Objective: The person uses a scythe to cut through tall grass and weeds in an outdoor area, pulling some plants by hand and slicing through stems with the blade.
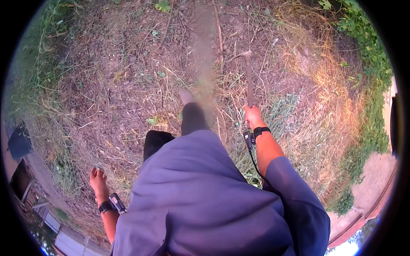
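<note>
My right hand [253, 116] is wrapped round the lower end of a hoe's wooden handle. The hoe [250, 81] points away from me over the ground, and its narrow, slightly curved blade juts to the left at the far end. Out at the lower left hangs my left hand [98, 180], its fingers loosely bent and apart, with nothing in it. Both wrists carry a black strap with a small device; a cable runs from the right one up my sleeve. One shoe [185, 96] shows ahead of my trouser leg.
Dry grass and straw [329, 94] lie thick on the right over brown soil. A thin stick [218, 30] lies at the far middle. Green leafy plants [365, 38] line the right edge, beside a paved strip [371, 175]. Weeds [38, 64] grow along the left.
</note>
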The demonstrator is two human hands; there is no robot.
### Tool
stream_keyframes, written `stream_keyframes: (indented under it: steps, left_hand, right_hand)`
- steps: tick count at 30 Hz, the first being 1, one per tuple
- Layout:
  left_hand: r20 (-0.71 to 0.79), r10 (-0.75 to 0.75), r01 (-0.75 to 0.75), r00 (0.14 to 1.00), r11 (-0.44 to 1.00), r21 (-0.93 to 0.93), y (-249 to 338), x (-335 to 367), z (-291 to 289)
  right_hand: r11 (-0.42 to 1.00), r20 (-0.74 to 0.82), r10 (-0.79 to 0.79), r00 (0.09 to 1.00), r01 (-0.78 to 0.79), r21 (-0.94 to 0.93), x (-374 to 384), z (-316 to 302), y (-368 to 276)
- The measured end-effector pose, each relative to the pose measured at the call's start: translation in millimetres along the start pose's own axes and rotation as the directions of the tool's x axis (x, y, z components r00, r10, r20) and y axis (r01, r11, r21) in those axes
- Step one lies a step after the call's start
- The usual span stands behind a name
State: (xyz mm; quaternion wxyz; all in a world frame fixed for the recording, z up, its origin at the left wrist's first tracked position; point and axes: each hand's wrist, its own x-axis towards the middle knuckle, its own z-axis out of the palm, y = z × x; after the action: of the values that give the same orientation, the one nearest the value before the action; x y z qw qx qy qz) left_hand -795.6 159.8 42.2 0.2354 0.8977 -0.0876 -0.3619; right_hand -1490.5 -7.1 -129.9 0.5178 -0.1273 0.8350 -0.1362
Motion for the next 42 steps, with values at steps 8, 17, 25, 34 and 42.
stream_keyframes:
  steps: [8, 17, 25, 34, 42]
  left_hand:
    - [0.167, 0.121, -0.153, 0.978, 0.97, 0.191, 108, 67, 49]
    - [0.264, 0.173, -0.23, 0.949, 0.952, 0.202, 186, 173, 46]
    - [0.286, 0.23, -0.29, 0.93, 0.939, 0.188, 261, 281, 20]
    - [0.447, 0.47, -0.649, 0.761, 0.575, 0.498, 427, 292, 131]
    - [0.726, 0.358, -0.809, 0.588, 0.233, 0.54, 598, 277, 318]
  right_hand:
    - [0.971, 0.02, 0.165, 0.986, -0.166, 0.172, -12, 32, 67]
    - [0.872, 0.046, 0.289, 0.956, -0.282, 0.399, -45, 141, 19]
    - [0.796, 0.164, 0.139, 0.977, -0.208, 0.568, -71, 212, -107]
    - [0.818, 0.156, 0.114, 0.981, -0.182, 0.545, -35, 234, -246]
    - [0.797, 0.234, 0.117, 0.965, -0.232, 0.558, 76, 244, -374]
